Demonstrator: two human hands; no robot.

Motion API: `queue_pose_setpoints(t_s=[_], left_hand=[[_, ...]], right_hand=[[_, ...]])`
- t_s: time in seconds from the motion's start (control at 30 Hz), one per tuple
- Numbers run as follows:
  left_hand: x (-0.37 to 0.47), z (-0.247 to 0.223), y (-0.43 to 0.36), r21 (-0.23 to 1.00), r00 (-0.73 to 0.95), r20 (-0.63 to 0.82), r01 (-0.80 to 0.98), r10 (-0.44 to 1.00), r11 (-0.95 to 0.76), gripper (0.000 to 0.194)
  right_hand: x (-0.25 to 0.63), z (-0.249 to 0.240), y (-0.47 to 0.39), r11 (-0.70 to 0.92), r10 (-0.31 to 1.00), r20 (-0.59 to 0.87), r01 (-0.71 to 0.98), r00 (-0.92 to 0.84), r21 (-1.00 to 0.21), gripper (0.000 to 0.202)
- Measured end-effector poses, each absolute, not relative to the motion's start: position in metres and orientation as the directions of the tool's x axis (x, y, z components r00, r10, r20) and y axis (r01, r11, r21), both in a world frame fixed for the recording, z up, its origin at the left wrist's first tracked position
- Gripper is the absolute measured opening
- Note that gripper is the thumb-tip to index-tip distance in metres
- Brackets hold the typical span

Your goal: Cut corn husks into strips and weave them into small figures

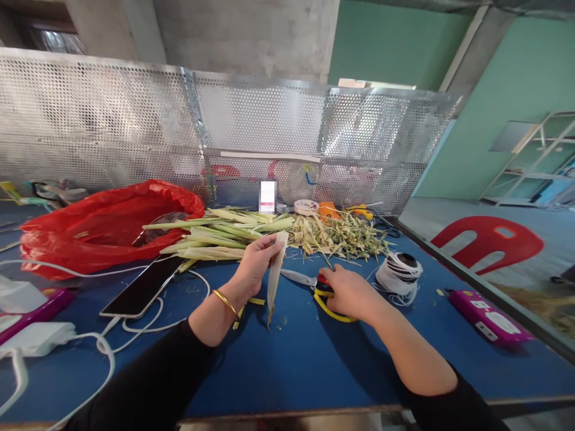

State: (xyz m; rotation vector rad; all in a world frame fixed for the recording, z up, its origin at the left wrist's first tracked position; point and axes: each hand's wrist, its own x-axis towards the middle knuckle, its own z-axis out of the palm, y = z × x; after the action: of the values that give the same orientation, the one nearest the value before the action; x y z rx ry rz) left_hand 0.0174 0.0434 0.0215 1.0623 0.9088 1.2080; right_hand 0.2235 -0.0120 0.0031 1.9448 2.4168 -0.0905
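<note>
My left hand (pixel 257 263) pinches a pale dried corn husk (pixel 275 281) near its upper end, and its narrow tip hangs down over the blue table. Farther right, my right hand (pixel 349 292) is closed around the handles of a pair of scissors (pixel 332 308) with yellow and red grips. The blades point left toward the husk, apart from it. Part of the handles is hidden beneath my fingers. Behind my left hand lies a pile of long green and pale husks (pixel 215 239). A heap of short husk scraps (pixel 339 236) spreads behind the scissors.
A spool of white string (pixel 399 278) stands right of my right hand. On the left are a red plastic bag (pixel 108 227), a phone (pixel 141 287) and white cables (pixel 162 326). Purple power strips (pixel 487 317) lie at both sides. A perforated metal screen (pixel 265 120) borders the back.
</note>
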Motion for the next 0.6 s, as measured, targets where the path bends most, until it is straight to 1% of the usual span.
queue_pose_setpoints(t_s=[0.07,0.1,0.13,0.17,0.2,0.23,0.27,0.3,0.33,0.37,0.4,0.43,0.47,0.53,0.6], left_hand=[[0.017,0.023,0.042,0.957,0.189,-0.011,-0.283,0.982,0.066,0.037],[0.017,0.024,0.042,0.954,0.215,-0.02,-0.289,0.976,0.083,0.041],[0.016,0.025,0.041,0.95,0.24,-0.028,-0.295,0.97,0.1,0.044],[0.016,0.026,0.041,0.947,0.259,-0.035,-0.301,0.965,0.115,0.046],[0.015,0.028,0.041,0.943,0.271,-0.038,-0.309,0.962,0.125,0.046],[0.014,0.029,0.041,0.94,0.274,-0.038,-0.318,0.961,0.128,0.045],[0.014,0.03,0.041,0.937,0.267,-0.036,-0.325,0.963,0.125,0.044],[0.013,0.031,0.042,0.938,0.249,-0.035,-0.327,0.968,0.118,0.043],[0.013,0.031,0.042,0.942,0.226,-0.035,-0.318,0.973,0.108,0.041],[0.013,0.032,0.043,0.949,0.199,-0.033,-0.301,0.979,0.093,0.04],[0.012,0.032,0.043,0.958,0.172,-0.029,-0.276,0.985,0.077,0.039],[0.012,0.032,0.044,0.967,0.148,-0.02,-0.249,0.989,0.057,0.039],[0.012,0.032,0.044,0.974,0.127,-0.005,-0.224,0.992,0.034,0.039],[0.012,0.031,0.045,0.982,0.088,0.035,-0.191,0.996,-0.017,0.043],[0.011,0.03,0.047,0.983,0.049,0.064,-0.177,0.997,-0.055,0.048]], right_hand=[[0.225,0.003,-0.009,0.196,0.978,-0.057,0.978,-0.201,-0.075,0.057],[0.226,0.003,-0.008,0.199,0.977,-0.05,0.971,-0.207,-0.134,0.058],[0.227,0.003,-0.006,0.202,0.976,-0.039,0.954,-0.216,-0.221,0.057],[0.229,0.004,-0.004,0.194,0.977,-0.023,0.921,-0.214,-0.337,0.054],[0.232,0.004,-0.001,0.165,0.982,-0.004,0.861,-0.191,-0.48,0.05],[0.235,0.005,0.001,0.118,0.988,0.002,0.762,-0.151,-0.637,0.046],[0.237,0.006,0.003,0.063,0.994,-0.005,0.619,-0.108,-0.783,0.044],[0.24,0.006,0.004,0.011,0.997,-0.024,0.448,-0.073,-0.894,0.044],[0.242,0.008,0.004,-0.028,0.997,-0.045,0.274,-0.058,-0.961,0.046],[0.244,0.009,0.004,-0.048,0.996,-0.056,0.118,-0.069,-0.992,0.048],[0.245,0.01,0.002,-0.052,0.993,-0.052,-0.003,-0.102,-0.999,0.049],[0.246,0.012,0.0,-0.05,0.989,-0.037,-0.084,-0.145,-0.995,0.048],[0.246,0.013,-0.003,-0.045,0.981,-0.02,-0.128,-0.191,-0.991,0.046],[0.245,0.015,-0.009,-0.031,0.954,0.009,-0.13,-0.298,-0.991,0.044],[0.245,0.017,-0.015,-0.025,0.912,0.002,-0.06,-0.411,-0.998,0.045]])
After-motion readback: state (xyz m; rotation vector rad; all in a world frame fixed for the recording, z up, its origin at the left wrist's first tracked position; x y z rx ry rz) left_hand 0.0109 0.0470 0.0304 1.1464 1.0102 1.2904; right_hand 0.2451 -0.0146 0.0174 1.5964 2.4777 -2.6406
